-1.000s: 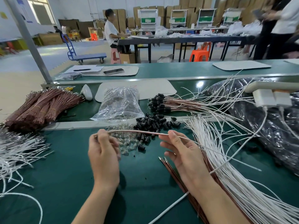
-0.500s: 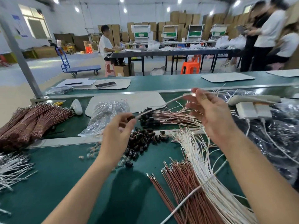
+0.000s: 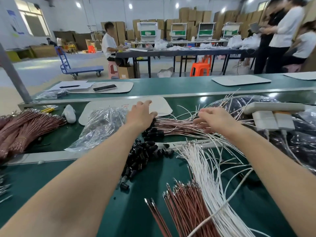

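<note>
Both my arms reach far across the green bench (image 3: 85, 185). My left hand (image 3: 141, 113) lies with straight fingers over the black-capped end of a pile of finished brown-and-white wires (image 3: 176, 124), its fingertips on a white mat (image 3: 164, 106). My right hand (image 3: 215, 118) hovers with spread, relaxed fingers over the other end of that pile, touching or just above the wires; I cannot tell which. Neither hand holds anything. Loose black caps (image 3: 145, 151) lie nearer me, with a fan of white wires (image 3: 203, 168) and brown wires (image 3: 184, 202) at the front right.
A clear plastic bag (image 3: 100, 124) lies left of my left hand. Bundled brown wires (image 3: 25, 127) sit at far left. A white power strip with plugs (image 3: 271, 115) rests on black plastic at right. People stand and sit beyond the bench.
Both hands went forward from the near bench to the far pile. The wire held between them half a second ago is no longer in them. The head tilted up.
</note>
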Available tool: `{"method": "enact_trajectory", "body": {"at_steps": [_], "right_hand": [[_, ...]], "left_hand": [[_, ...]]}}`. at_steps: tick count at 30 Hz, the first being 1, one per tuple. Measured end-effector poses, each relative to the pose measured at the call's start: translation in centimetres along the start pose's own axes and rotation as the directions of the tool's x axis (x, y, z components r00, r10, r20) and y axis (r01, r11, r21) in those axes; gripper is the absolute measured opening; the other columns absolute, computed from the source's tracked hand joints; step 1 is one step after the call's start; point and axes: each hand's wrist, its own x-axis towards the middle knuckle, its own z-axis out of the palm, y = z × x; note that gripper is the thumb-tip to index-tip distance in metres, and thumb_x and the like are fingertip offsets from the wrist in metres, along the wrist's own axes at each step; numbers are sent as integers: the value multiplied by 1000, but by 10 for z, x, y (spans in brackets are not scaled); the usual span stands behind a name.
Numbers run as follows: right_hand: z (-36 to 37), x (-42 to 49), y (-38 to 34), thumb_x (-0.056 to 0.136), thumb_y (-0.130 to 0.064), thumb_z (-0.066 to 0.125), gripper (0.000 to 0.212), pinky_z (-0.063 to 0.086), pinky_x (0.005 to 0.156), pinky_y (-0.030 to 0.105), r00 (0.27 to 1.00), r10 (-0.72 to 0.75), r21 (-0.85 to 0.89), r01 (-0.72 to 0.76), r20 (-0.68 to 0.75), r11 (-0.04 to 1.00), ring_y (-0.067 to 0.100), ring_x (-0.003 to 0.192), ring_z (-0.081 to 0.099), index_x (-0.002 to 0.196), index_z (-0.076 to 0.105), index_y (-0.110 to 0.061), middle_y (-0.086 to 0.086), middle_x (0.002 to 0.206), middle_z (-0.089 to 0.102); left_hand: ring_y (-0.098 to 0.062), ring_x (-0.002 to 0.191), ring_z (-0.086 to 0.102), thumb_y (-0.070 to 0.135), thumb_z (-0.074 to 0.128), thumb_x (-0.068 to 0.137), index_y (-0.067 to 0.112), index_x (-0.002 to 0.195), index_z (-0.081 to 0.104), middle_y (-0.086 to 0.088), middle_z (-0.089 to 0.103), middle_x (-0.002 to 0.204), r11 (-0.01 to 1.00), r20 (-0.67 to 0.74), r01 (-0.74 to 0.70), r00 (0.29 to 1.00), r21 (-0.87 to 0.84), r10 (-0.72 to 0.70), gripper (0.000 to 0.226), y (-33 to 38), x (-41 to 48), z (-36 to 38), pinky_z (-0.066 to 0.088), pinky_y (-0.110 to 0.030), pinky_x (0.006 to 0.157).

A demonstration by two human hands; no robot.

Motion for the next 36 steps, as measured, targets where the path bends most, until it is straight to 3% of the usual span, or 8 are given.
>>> {"method": "enact_trajectory", "body": {"at_steps": [6,11,15,19,23,27,30,36], "right_hand": [[7,-40,-5,104,-26,49,37,57,78,35,987,-156,-208,159,32,965,22,91,72,140,53,-20,-11,98,73],[32,-82,-17,104,-30,49,35,56,91,52,969,-220,-272,242,109,931,37,107,67,139,53,-24,-1,109,72],[60,-108,-10,103,-30,49,34,54,76,27,971,-212,-290,236,111,928,26,98,70,137,55,-27,-4,106,71],[86,-127,-2,104,-25,44,35,46,59,29,972,-194,-317,227,133,921,11,55,56,136,56,-22,-4,100,69],[103,-138,0,103,-23,43,34,48,64,33,971,-188,-397,232,147,888,8,56,51,135,57,-23,2,106,70],[109,-139,-5,103,-25,43,35,52,76,33,968,-189,-438,243,165,865,9,69,58,136,57,-22,-4,102,69],[115,-132,-11,103,-25,44,39,52,95,38,964,-200,-496,262,177,828,18,100,65,141,53,-23,3,128,66],[144,-110,-16,107,-27,41,62,35,116,44,913,-174,-677,393,369,622,32,152,18,162,11,-28,7,170,-1]], "left_hand": [[-30,129,48,37,53,102,14,152,33,-16,52,138,991,29,-39,999,-125,43,58,-16,-60,-13,39,-50,112],[0,122,49,48,49,97,35,138,50,19,54,133,935,199,-336,914,-115,353,43,-31,-173,-25,43,-34,111],[6,128,36,40,51,104,42,129,60,21,50,141,840,355,-537,772,-79,527,27,-44,-240,-19,25,-19,114],[-6,134,37,40,43,106,44,137,56,17,48,145,783,318,-621,750,38,580,34,-44,-255,-18,28,-26,114],[-18,118,51,37,43,108,36,130,60,6,56,128,739,268,-653,751,166,604,28,-36,-254,-16,38,-32,101],[-20,111,53,33,42,108,31,123,60,4,56,120,794,118,-559,828,241,547,24,-38,-258,-5,40,-31,95],[-22,105,56,29,48,105,27,114,64,3,58,112,853,24,-480,874,206,486,19,-40,-266,4,44,-34,92],[-18,101,56,26,55,103,26,107,64,9,59,108,901,-68,-409,904,144,421,10,-45,-270,6,46,-30,88]]}}
